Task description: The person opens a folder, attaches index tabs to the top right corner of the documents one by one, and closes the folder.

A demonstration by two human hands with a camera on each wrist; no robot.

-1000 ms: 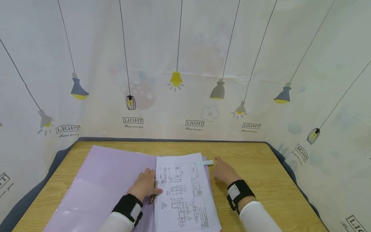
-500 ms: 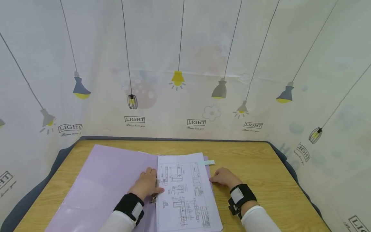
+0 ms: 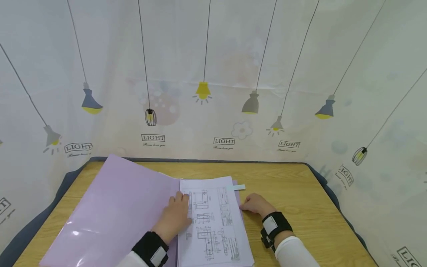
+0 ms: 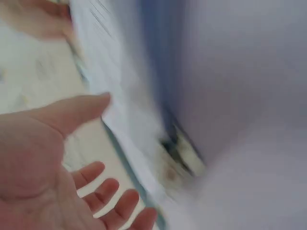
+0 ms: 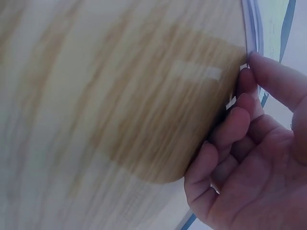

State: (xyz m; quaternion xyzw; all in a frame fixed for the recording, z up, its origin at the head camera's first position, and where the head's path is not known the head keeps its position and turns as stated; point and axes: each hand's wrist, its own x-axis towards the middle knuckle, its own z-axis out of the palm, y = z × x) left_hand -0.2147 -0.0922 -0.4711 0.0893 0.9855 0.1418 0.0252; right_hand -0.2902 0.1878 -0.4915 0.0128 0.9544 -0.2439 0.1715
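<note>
A lilac folder lies spread on the table with a stack of printed drawing sheets on its right side. My left hand is over the left margin of the sheets, covering the metal clip in the head view. In the blurred left wrist view its thumb is stretched out and its fingers are relaxed, holding nothing, beside the clip. At the right edge of the stack my right hand has curled fingers. Thumb and forefinger pinch the edge of the sheets in the right wrist view.
A pale blue tab sticks out from the upper right of the sheets. The wooden table has a dark grey border. Behind it hangs a backdrop printed with lamps. Each wrist wears a black strap.
My left hand has moved right, from the clip onto the sheets' margin. The folder's left cover has lifted. My right hand has come down from beside the tab to the stack's edge.
</note>
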